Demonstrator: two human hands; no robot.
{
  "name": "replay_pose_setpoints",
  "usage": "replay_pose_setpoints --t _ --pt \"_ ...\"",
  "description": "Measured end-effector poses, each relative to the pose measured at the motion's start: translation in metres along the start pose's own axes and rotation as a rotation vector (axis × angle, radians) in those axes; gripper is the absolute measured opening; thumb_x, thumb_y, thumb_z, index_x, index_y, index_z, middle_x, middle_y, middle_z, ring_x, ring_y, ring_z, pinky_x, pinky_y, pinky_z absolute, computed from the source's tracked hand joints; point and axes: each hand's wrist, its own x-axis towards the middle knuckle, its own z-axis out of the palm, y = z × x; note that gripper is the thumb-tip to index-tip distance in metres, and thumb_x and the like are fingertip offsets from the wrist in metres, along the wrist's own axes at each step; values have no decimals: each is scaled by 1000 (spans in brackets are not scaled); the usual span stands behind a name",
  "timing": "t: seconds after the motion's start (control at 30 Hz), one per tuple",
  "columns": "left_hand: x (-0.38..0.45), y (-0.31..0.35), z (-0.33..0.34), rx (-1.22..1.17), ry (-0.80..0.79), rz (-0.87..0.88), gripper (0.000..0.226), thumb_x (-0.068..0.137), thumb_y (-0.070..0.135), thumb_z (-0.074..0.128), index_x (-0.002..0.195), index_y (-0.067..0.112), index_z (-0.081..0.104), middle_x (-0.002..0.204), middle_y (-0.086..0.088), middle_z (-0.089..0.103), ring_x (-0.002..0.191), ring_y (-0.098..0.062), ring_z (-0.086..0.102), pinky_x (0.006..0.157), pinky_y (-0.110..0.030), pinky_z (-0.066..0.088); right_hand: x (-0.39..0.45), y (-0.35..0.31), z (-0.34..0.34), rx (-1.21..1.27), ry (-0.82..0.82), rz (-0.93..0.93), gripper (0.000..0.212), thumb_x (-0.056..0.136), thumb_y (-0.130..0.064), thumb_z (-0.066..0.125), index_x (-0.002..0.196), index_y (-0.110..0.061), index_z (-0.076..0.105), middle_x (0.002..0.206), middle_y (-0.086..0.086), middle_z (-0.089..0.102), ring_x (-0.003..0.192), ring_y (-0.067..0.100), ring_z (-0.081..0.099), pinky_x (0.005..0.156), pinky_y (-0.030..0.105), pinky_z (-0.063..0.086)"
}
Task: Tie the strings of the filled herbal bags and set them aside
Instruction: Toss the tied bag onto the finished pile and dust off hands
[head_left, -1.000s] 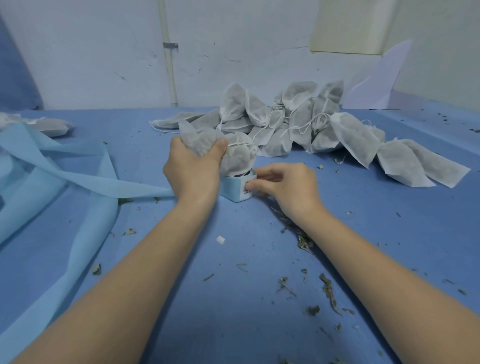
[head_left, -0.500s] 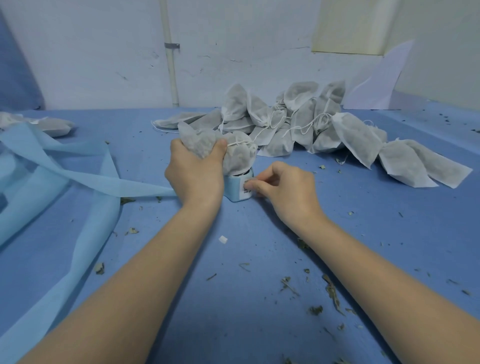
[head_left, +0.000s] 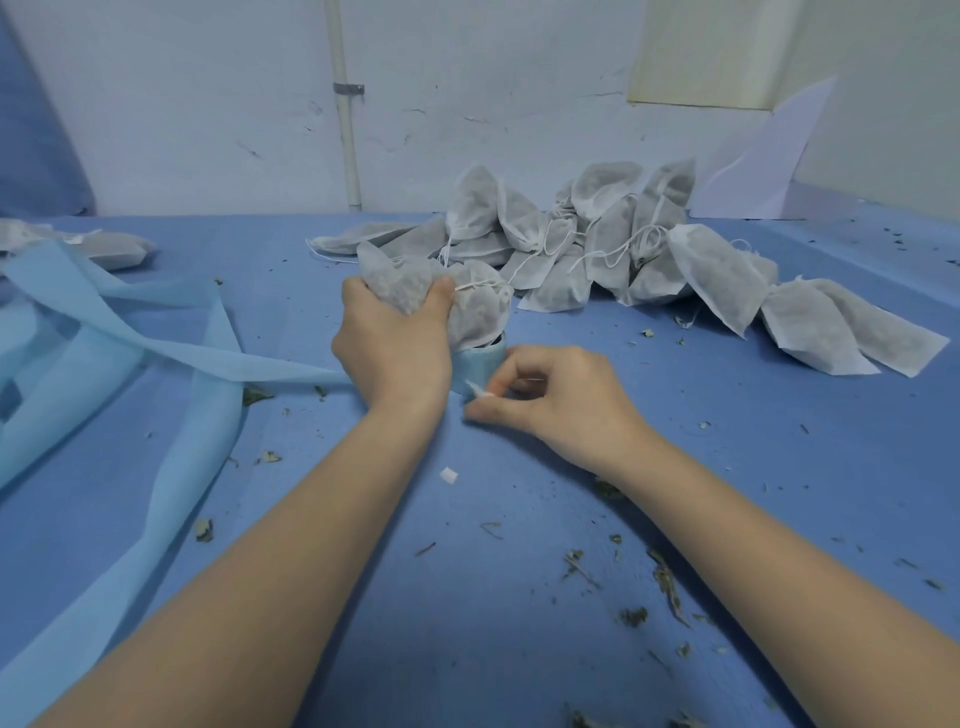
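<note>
The left hand (head_left: 392, 345) hides most of the roll (head_left: 480, 366); the right hand (head_left: 550, 402) pinches a small white scrap (head_left: 475, 388), too blurred to identify; the strip (head_left: 104, 364) runs off the left edge.

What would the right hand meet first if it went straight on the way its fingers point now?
Probably the small blue box. The right hand pinches a small white bit, its fingers pointing left at the box's side, right by it. Behind the box is the left hand, gripping a bag. Depth is uncertain.
</note>
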Motion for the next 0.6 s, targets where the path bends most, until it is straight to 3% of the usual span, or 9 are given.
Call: replay_pose_setpoints --t 0.03,0.1,0.17,0.23,0.33,0.5,0.6 --pt "-1 0 0 -1 0 0 46 77 39 74 68 24 31 66 16 36 74 -19 40 62 -18 23 -2 0 -2 17 -50 -18 19 68 -33 85 65 -27 67 87 -5 68 91 12 62 87 25 47" --pt "-1 0 0 -21 -1 8 41 76 38 74 72 22 37 66 17 37 74 -18 40 62 -17 23 -6 -2 -7 3 -114 -50 17 65 -36 86 67 -33 69 104 -19 62 101 -2 55 90 17 41" --pt "0 0 -1 -67 -6 17 39 76 37 75 83 15 44 67 18 40 75 -17 43 63 -16 25 -8 -4 -14 -31 -109 -48 20 61 -38 87 68 -38 69 135 -15 47 123 -3 43 99 15 32" --pt "2 1 -3 -127 -21 30 39 74 37 77 88 15 47 70 20 44 77 -15 47 63 -15 29 -8 -6 -22 -20 -55 -61 21 60 -38 87 71 -37 69 149 -11 35 132 1 35 102 17 27" --pt "5 5 -7 -199 -74 64 37 71 37 79 89 20 50 75 23 51 80 -11 53 69 -14 36 -8 -11 -36 27 50 -157 19 65 -37 84 67 -40 65 145 -18 38 129 -2 37 98 11 26" --pt "0 9 -9 -196 -276 175 35 66 36 83 85 28 55 77 23 60 68 16 55 63 -2 40 -7 -17 -48 -81 216 -327 16 75 -34 77 73 -35 61 136 -17 44 121 9 44 104 26 32" --pt "-7 12 -7 -204 -357 215 32 66 32 83 84 31 56 80 21 65 73 13 58 68 -7 45 -7 -17 -51 -110 276 -375 17 79 -27 76 77 -29 60 136 -11 46 118 15 49 105 34 35"
